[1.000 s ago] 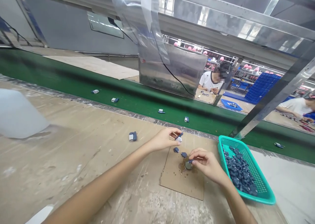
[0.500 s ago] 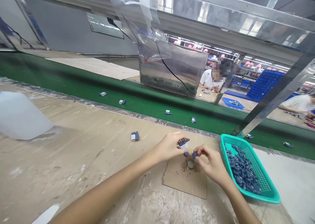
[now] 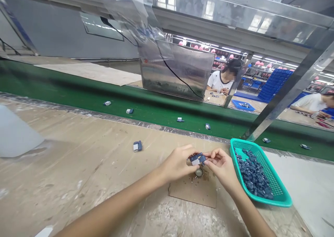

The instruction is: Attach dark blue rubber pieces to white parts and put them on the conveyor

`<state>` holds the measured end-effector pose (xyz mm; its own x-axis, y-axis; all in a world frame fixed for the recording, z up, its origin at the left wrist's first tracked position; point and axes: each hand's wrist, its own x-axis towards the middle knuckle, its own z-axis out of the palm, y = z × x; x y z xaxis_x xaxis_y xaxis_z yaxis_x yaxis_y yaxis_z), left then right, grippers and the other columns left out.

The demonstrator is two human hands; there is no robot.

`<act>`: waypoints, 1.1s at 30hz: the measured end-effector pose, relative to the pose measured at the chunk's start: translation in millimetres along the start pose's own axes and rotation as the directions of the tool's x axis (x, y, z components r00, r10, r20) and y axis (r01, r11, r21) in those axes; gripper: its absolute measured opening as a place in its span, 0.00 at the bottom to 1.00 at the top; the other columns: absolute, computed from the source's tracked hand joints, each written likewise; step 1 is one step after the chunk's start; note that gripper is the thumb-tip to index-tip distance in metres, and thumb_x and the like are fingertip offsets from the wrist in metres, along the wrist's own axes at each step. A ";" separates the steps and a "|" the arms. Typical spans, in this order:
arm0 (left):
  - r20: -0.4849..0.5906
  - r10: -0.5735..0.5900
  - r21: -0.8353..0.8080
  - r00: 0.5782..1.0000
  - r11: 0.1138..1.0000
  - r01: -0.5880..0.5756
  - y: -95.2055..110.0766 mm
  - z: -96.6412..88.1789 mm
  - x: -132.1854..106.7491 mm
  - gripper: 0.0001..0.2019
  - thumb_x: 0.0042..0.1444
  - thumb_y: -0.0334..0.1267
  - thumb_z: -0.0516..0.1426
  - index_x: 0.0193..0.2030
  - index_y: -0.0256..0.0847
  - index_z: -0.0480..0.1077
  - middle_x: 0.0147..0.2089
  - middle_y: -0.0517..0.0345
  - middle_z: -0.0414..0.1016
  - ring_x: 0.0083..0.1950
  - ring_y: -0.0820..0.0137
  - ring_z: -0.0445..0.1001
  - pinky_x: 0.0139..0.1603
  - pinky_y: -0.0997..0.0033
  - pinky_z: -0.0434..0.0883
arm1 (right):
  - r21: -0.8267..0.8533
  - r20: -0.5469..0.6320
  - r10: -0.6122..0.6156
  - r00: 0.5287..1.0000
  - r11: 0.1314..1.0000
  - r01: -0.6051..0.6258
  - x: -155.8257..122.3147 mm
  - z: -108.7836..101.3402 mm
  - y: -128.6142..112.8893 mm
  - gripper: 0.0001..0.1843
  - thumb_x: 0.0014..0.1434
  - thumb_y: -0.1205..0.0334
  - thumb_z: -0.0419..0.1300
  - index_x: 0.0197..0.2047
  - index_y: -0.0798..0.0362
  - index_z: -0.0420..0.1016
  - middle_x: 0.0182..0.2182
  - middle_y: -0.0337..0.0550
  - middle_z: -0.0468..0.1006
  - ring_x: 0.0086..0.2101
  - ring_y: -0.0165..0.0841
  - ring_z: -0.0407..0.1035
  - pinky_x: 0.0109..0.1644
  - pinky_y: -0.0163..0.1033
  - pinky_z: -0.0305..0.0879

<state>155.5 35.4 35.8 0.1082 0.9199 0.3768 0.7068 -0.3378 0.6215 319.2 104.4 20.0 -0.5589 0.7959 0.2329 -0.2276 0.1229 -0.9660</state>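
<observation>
My left hand (image 3: 179, 162) pinches a small blue-and-white part (image 3: 195, 159) over a piece of brown cardboard (image 3: 194, 192). My right hand (image 3: 220, 165) meets it from the right, fingertips closed on a small dark blue piece (image 3: 203, 157) pressed against that part. Just below the two hands a small round cap (image 3: 198, 172) sits on a stained patch of the cardboard. A teal mesh basket (image 3: 273, 199) with several dark blue pieces (image 3: 254, 176) stands right beside my right wrist.
One finished blue-and-white part (image 3: 137, 146) lies on the worn tabletop to the left. Several more parts ride the green conveyor belt (image 3: 78, 91) beyond the table edge. A slanted metal post (image 3: 284, 94) rises behind the basket. Other people sit working across the belt.
My right hand lifted a blue piece from the round cap and brought it up to the part in my left hand. The hands have closed together.
</observation>
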 end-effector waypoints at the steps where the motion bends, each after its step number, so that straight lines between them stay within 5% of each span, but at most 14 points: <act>1: -0.004 0.007 0.001 1.000 1.000 -0.007 -0.3 0.3 -0.1 0.13 0.46 0.32 0.58 0.41 0.36 0.70 0.34 0.58 0.70 0.35 0.73 0.68 0.35 0.77 0.64 | -0.007 -0.001 0.003 1.000 1.000 -0.003 -0.4 0.3 -0.4 0.17 0.45 0.62 0.68 0.26 0.51 0.61 0.33 0.43 0.77 0.37 0.36 0.71 0.40 0.37 0.67; 13: -0.170 0.228 0.008 0.959 0.973 -0.230 4.4 4.6 -6.6 0.12 0.48 0.30 0.55 0.42 0.37 0.69 0.35 0.56 0.71 0.36 0.72 0.70 0.38 0.75 0.67 | 0.139 -0.002 0.076 0.997 0.988 -0.075 -1.7 -1.2 -3.9 0.18 0.43 0.61 0.71 0.30 0.52 0.65 0.27 0.38 0.75 0.30 0.31 0.69 0.34 0.33 0.65; 16: -0.214 0.270 0.024 0.939 0.962 -0.271 8.9 6.6 -9.0 0.14 0.48 0.29 0.55 0.43 0.38 0.69 0.34 0.56 0.71 0.35 0.73 0.70 0.37 0.75 0.68 | 0.267 0.142 0.161 0.977 0.944 -0.195 -3.3 -1.6 -6.2 0.23 0.43 0.61 0.71 0.40 0.50 0.65 0.29 0.37 0.74 0.32 0.31 0.69 0.35 0.32 0.63; 19: -0.247 0.315 0.051 0.917 0.949 -0.312 13.6 6.9 -9.9 0.16 0.47 0.27 0.54 0.44 0.39 0.69 0.32 0.58 0.71 0.33 0.74 0.70 0.35 0.76 0.69 | 0.297 0.352 0.276 0.894 0.873 -0.387 -4.8 -3.1 -12.7 0.27 0.47 0.57 0.69 0.48 0.51 0.64 0.34 0.42 0.75 0.36 0.34 0.70 0.39 0.36 0.63; 22: -0.281 0.363 0.086 0.888 0.931 -0.354 18.5 6.3 -9.7 0.14 0.46 0.26 0.54 0.41 0.39 0.69 0.30 0.59 0.72 0.32 0.74 0.70 0.35 0.76 0.69 | 0.294 0.430 0.318 0.845 0.836 -0.464 -6.4 -3.6 -15.9 0.29 0.46 0.55 0.69 0.49 0.55 0.65 0.36 0.47 0.75 0.38 0.37 0.70 0.41 0.38 0.63; 29: -0.391 0.432 0.154 0.812 0.901 -0.406 34.0 8.6 -10.2 0.14 0.44 0.24 0.55 0.39 0.38 0.70 0.26 0.61 0.69 0.28 0.76 0.67 0.30 0.77 0.66 | 0.430 0.390 0.162 0.907 0.838 -0.335 -15.3 6.2 -14.0 0.28 0.45 0.56 0.70 0.45 0.49 0.61 0.27 0.38 0.74 0.30 0.33 0.71 0.34 0.33 0.61; 31: -0.345 0.430 0.183 0.835 0.903 -0.389 34.8 9.6 -4.5 0.15 0.46 0.25 0.54 0.42 0.40 0.70 0.26 0.61 0.69 0.28 0.76 0.67 0.31 0.77 0.66 | 0.339 0.400 0.125 0.908 0.900 -0.274 -12.8 1.5 -18.5 0.29 0.48 0.54 0.67 0.48 0.45 0.57 0.28 0.37 0.74 0.30 0.33 0.71 0.34 0.34 0.62; 33: -0.170 0.393 0.201 0.904 0.912 -0.359 27.4 8.2 9.8 0.15 0.50 0.28 0.53 0.44 0.42 0.70 0.30 0.59 0.71 0.31 0.74 0.68 0.34 0.76 0.66 | 0.030 0.391 0.121 0.912 0.989 -0.144 -4.1 -14.3 -24.1 0.29 0.54 0.52 0.61 0.55 0.45 0.52 0.33 0.40 0.75 0.33 0.36 0.70 0.38 0.39 0.64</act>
<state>181.7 36.8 50.9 0.2571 0.6648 0.7014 0.7459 -0.5979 0.2933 338.4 106.6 40.7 -0.8492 0.5094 0.1393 -0.1682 -0.0109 -0.9857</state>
